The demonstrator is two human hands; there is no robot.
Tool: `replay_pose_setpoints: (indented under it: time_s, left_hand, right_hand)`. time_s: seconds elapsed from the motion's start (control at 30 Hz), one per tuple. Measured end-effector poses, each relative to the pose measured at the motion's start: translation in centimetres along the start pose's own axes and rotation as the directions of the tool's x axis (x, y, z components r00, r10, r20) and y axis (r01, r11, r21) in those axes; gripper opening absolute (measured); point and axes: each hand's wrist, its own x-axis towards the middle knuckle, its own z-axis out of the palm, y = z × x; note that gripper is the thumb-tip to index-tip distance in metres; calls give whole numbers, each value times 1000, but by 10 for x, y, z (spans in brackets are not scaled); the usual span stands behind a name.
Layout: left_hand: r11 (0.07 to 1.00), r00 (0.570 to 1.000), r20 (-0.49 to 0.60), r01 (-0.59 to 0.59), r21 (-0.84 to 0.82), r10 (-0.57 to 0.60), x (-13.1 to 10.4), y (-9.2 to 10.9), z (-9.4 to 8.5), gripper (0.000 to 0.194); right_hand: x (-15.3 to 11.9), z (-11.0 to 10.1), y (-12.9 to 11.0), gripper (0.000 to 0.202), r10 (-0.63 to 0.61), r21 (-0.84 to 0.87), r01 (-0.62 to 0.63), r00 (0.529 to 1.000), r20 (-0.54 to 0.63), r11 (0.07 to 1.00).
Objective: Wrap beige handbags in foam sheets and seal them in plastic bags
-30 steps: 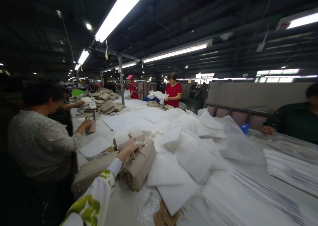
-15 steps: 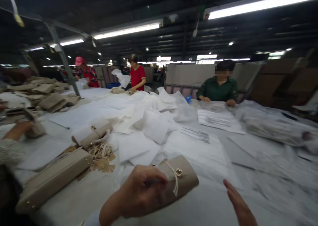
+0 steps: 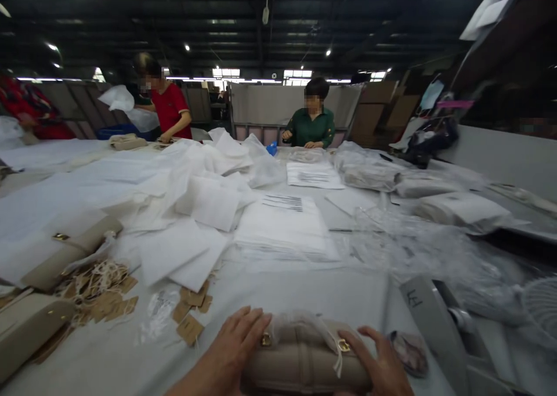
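Beige handbag (image 3: 304, 364) on the white-covered bench (image 3: 304, 291), at 6 o'clock in the head view, lying on its side directly before the wearer with its top edge turned away from the viewer. The bag appears to be a soft-sided, lightly padded leatherette piece: probably light, pliant in the panels, stiffer along the seamed edges, and smooth enough to slide under a flat palm. Two gilt clasps (image 3: 343, 345) sit on the upper edge, and a thin, crumpled film wrap (image 3: 300, 321) and a pale cord (image 3: 337, 358) drape over it; these loose parts would snag or tear sooner than the body. The firmest hold is judged to be at the two short ends, where the seams give resistance, rather than on the film or cord. Left hand (image 3: 237, 349), entering from 7 o'clock, lies palm-down with fingers extended and close together against the left end of the bag. Right hand (image 3: 383, 364), entering from 5 o'clock, lies flat and slightly spread on the right end, thumb toward the nearer clasp; neither hand is closed around anything, and the two bracket the bag between them. At 9 o'clock lie brown paper tags (image 3: 108, 306) with tangled strings, beside two more beige bags (image 3: 69, 245). White fabric pouches (image 3: 183, 251) are heaped toward 11 o'clock, and printed plastic sleeves (image 3: 287, 227) are stacked at 12 o'clock. Two other people, one in a red shirt (image 3: 172, 105) and one in a green shirt (image 3: 313, 129), work at the far edge.
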Motion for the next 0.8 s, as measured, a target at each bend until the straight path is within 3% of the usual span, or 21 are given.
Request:
replay_pose_setpoints:
  time_s: [0.07,0.13,0.2,0.27,0.37,0.43,0.47,0.53,0.6,0.7,0.8]
  left_hand:
    - [996,997,35,67,-50,-66,4,-12,15,115]
    - [983,993,15,115,-144,-114,7,-15,25,113]
    - [967,991,-14,127,-222,-133,7,-14,29,105]
    - [967,991,-52,107,-230,-122,3,-14,32,94]
    - [996,990,-140,0,-87,-13,-8,-23,44,86]
    - [995,975,-211,-60,75,75,-17,-33,59,75]
    - [986,965,-242,-68,150,104,-21,-38,67,67]
    - [966,947,-296,-46,256,124,-25,-45,80,54]
    - [954,940,-316,-28,300,127,-27,-49,87,53]
    - [951,946,-298,-34,308,130,-24,-50,89,55]
    - [943,948,-294,-17,332,121,-21,-51,86,41]
  right_hand:
    - [11,-3,-4,76,-8,42,6,999,37,999]
    - [20,-7,-11,70,12,172,-40,987,162,984]
    - [23,-9,-18,64,48,289,-123,967,251,949]
    - [20,-12,-18,59,83,372,-180,962,262,911]
    - [16,-16,-5,75,96,571,-267,945,311,776]
    - [23,-18,7,91,148,681,-401,904,400,612]
    - [30,-19,11,96,182,672,-469,872,454,572]
    - [51,-17,13,97,239,557,-557,806,542,616]
    - [76,-12,7,90,226,419,-550,760,609,723]
    - [109,-1,-8,71,146,384,-497,737,659,778]
    - [126,7,-15,63,106,357,-463,717,689,811]
